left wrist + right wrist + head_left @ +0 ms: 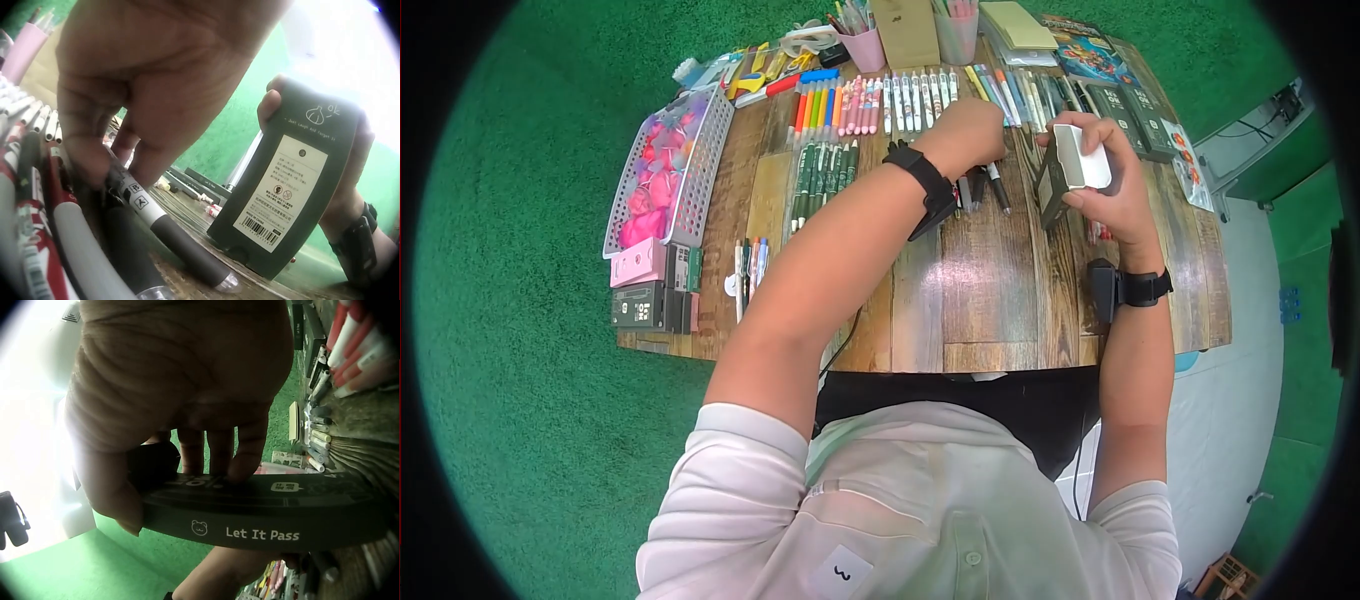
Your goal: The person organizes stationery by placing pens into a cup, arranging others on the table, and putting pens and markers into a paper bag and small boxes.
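My left hand (970, 132) pinches a pen (147, 209) with a white and black barrel and dark grip, its tip low over the table. Other pens lie right beside it, a grey-gripped one with a red band (72, 219) among them. In my right hand (1125, 185) is a dark green pen box (1055, 180), held upright with its white flap open at the top. The left wrist view shows the box's white barcode label (281, 194). "Let It Pass" is printed on the box side (262, 534) in the right wrist view.
Rows of markers and pens (920, 100) line the back of the wooden table (990, 290). At the left stands a white basket (715, 140) of pink items, with boxes (638, 305) before it. Pink cups (863, 48) and more dark boxes (1145, 120) sit farther back.
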Demonstrator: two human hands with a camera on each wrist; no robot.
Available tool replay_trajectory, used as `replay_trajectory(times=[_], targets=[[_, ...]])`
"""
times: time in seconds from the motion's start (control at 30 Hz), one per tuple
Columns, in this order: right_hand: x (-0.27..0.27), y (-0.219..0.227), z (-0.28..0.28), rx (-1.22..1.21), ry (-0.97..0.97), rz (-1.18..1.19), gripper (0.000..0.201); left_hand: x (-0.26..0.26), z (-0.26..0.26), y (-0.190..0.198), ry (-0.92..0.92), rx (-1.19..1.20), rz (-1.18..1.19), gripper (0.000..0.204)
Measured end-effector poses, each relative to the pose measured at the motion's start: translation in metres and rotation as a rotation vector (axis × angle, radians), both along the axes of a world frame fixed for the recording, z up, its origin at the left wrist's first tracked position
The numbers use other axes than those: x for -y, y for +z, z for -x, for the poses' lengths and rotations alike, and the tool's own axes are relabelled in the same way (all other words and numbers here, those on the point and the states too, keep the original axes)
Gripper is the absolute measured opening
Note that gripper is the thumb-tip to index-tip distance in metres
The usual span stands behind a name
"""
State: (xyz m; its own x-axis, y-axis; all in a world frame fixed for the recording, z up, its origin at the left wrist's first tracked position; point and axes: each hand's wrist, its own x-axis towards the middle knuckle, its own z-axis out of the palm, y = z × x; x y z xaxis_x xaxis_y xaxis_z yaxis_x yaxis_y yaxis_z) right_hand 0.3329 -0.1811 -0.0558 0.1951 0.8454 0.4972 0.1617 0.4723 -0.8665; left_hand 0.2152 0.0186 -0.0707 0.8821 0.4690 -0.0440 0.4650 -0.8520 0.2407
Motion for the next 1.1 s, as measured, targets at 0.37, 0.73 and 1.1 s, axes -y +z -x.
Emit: replay_trajectory(times=[0.37,0.73,1.1], targets=[[0.000,-0.001,-0.002,-0.008,0.016,0.013,0.054,0.017,0.010,0.001,-0.133,0.152,-0.105,0.030],[0.000,-0.002,-0.003,0.023,0.007,0.014,0.053,0.001,0.007,-0.017,-0.328,0.142,-0.024,0.012],[0.000,0.000,-0.002,0.031,0.015,-0.014,0.052,-0.040,0.060,0.036,-0.303,0.223,0.016,0.014]])
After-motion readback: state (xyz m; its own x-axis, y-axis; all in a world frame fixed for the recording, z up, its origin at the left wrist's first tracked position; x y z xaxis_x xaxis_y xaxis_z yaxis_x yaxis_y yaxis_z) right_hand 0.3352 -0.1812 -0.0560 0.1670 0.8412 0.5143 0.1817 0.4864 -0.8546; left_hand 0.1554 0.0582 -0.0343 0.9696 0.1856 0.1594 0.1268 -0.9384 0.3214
